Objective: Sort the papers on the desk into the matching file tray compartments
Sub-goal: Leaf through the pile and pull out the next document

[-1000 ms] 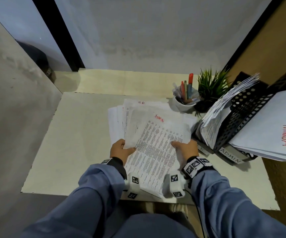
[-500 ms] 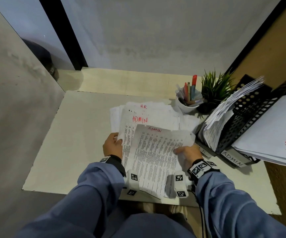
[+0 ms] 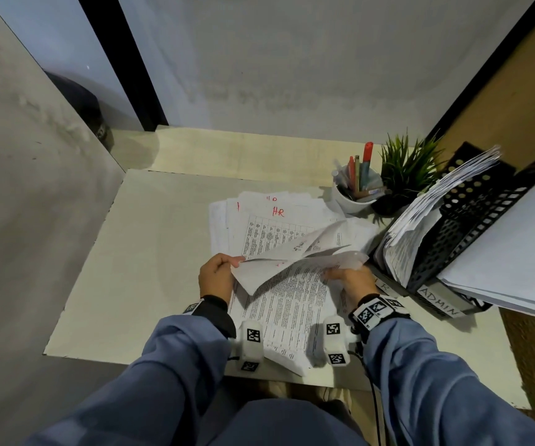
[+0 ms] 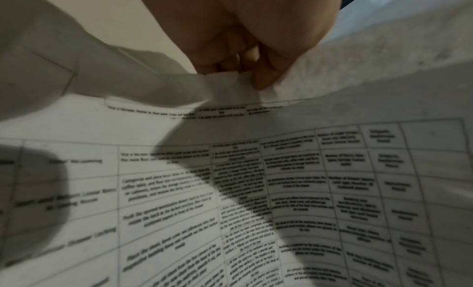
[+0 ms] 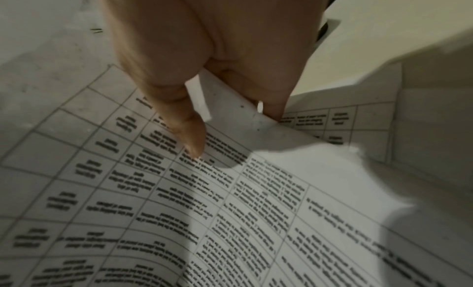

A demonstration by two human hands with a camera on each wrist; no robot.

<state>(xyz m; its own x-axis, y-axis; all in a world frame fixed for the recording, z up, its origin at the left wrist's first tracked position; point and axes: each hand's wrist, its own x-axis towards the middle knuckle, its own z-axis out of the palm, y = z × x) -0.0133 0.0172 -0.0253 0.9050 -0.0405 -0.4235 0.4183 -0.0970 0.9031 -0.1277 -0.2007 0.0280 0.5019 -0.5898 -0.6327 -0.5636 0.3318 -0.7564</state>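
- Near the front of the desk, my left hand pinches the left edge of a few lifted sheets; in the left wrist view my thumb and curled fingers nip a crumpled corner.
- My right hand holds the opposite edge, thumb on top and fingers underneath, so both hands are closed on paper.
- The lifted sheets arch and fold between my hands, above a printed page lying flat below them.
- Behind, the loose pile remains on the desk, its top page marked "HR" in red.
- To my right stands the black file tray, already stuffed with papers; one front label reads "ADMIN".
- Handling, as I judge it: the sheets are light, limp and easily creased, and they may slide apart; I would grip them at opposite edges, keeping them taut, then feed a short edge into the compartment.
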